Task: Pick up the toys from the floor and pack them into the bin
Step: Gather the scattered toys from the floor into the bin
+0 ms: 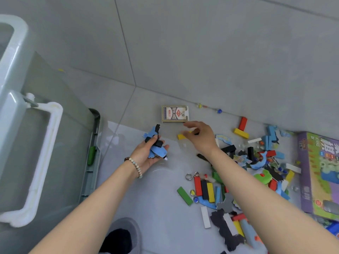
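My left hand (pixel 150 154) is palm up, shut on a bundle of blue and black foam puzzle pieces (pixel 156 143). My right hand (pixel 200 136) hovers over a yellow block (pixel 181 136), fingers curled down at it and touching it; a dark piece peeks out beside the fingers. A card box (pixel 175 114) lies just beyond both hands. A heap of coloured blocks and puzzle pieces (pixel 238 180) spreads over the floor at the right. The translucent grey bin (pixel 45 143) with white handles stands at the left.
A purple and green game box (pixel 319 173) lies at the far right. Marbles (pixel 219 111) sit along the tile joint. A metal ring puzzle (pixel 191 176), a green block (pixel 185 196) and a white block (pixel 205 217) lie near my right forearm. My dark foot (pixel 117 241) is at the bottom.
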Motion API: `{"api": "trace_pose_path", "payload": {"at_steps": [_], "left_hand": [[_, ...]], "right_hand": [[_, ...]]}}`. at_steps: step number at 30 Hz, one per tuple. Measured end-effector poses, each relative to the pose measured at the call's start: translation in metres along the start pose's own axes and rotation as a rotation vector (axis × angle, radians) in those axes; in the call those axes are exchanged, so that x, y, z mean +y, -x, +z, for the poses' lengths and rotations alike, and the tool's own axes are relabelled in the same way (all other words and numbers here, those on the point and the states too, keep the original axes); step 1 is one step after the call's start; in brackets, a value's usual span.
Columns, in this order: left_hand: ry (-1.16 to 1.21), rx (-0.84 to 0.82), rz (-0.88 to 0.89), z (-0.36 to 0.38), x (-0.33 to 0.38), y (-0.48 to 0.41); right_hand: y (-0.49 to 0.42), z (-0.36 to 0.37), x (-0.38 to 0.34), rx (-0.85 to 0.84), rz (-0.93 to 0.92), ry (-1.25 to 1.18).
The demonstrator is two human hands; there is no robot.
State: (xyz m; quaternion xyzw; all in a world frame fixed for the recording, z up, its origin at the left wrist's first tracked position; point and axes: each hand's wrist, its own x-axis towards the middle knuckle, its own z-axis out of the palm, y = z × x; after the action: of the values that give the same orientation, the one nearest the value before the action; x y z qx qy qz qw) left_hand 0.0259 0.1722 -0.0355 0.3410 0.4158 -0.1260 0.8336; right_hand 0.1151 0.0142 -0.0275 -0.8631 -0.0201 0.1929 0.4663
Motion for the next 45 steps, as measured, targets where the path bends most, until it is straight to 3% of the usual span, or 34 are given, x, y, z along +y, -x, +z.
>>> {"api": "trace_pose_path", "payload": {"at_steps": [3,6,8,10,14,16,18,21,26,32,37,39,43,45], "left_hand": [[0.020,0.001,0.008,-0.003,0.008,-0.003],[0.036,-0.013,-0.001,-0.008,0.012,-0.007],[0.036,-0.026,-0.025,-0.009,0.014,-0.009],[0.059,-0.071,-0.041,-0.007,0.017,-0.013],[0.037,-0.247,-0.037,0.006,0.023,-0.010],[0.093,-0.205,-0.032,0.010,0.025,-0.011],[0.162,-0.086,-0.007,0.010,0.027,-0.014],[0.177,0.035,0.018,0.009,0.031,-0.017],[0.134,0.102,0.033,0.000,0.033,-0.017],[0.114,0.142,0.034,-0.008,0.034,-0.015],[0.109,0.163,0.055,-0.008,0.036,-0.015],[0.101,0.173,0.053,0.000,0.036,-0.013],[0.036,0.176,0.028,0.036,0.047,0.013],[-0.037,0.129,0.051,0.062,0.063,0.042]], "right_hand": [[-0.011,-0.005,0.019,-0.123,-0.031,0.319],[-0.012,0.000,0.022,-0.107,-0.054,0.441],[-0.011,0.007,0.010,-0.054,-0.054,0.302],[-0.004,0.018,-0.013,-0.049,-0.062,0.017],[0.010,0.044,-0.043,-0.245,-0.112,-0.090],[0.003,0.042,-0.046,-0.232,-0.067,-0.169],[-0.014,0.031,-0.041,-0.105,-0.019,-0.260],[-0.042,0.014,-0.026,0.015,-0.025,-0.095],[-0.065,0.013,-0.006,-0.131,-0.043,0.155],[-0.067,0.021,-0.001,-0.027,-0.100,0.189],[-0.051,0.016,-0.005,0.043,-0.095,0.532],[-0.040,0.009,-0.011,0.063,0.017,0.387],[0.006,-0.028,-0.049,-0.013,0.212,-0.323],[0.032,-0.053,-0.081,-0.097,0.238,-0.511]]}}
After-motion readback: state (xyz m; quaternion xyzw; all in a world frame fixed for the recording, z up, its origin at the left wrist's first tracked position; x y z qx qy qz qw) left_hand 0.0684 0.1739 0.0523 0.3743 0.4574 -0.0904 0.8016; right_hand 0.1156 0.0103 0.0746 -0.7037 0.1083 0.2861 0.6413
